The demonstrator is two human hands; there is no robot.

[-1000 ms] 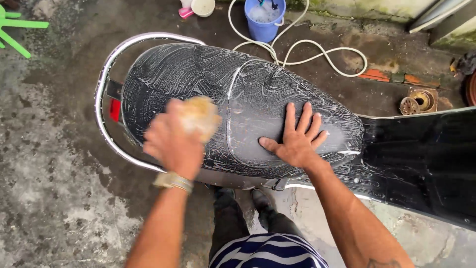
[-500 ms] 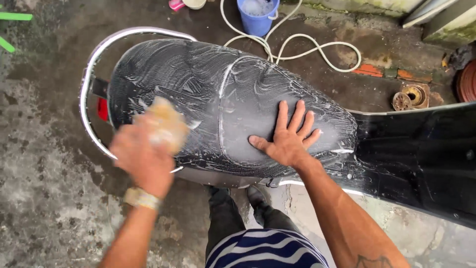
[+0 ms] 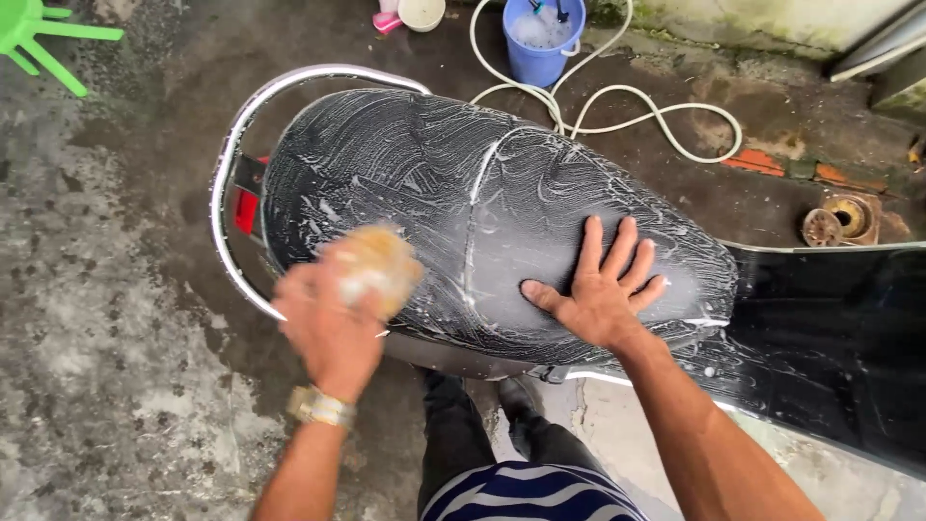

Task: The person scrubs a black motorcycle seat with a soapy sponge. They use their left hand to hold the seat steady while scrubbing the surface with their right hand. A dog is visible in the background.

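Note:
A black scooter seat (image 3: 453, 183) covered in soapy streaks fills the middle of the head view. My left hand (image 3: 333, 323), blurred with motion and wearing a wristwatch, grips a yellow sponge (image 3: 376, 260) against the seat's near left edge. My right hand (image 3: 603, 289) lies flat on the right part of the seat, fingers spread, holding nothing. A chrome grab rail (image 3: 227, 174) curves round the seat's left end, with a red tail light (image 3: 246, 210) beneath it.
The scooter's black body panel (image 3: 830, 347) extends to the right. A blue bucket (image 3: 545, 39) of foamy water and a white hose (image 3: 656, 121) lie on the wet concrete beyond. A green plastic stool (image 3: 39, 34) stands top left. My legs are below.
My left hand with the sponge swept from the seat's middle down to its near left edge, then shifted slightly back rightward. My right hand stayed pressed flat on the seat.

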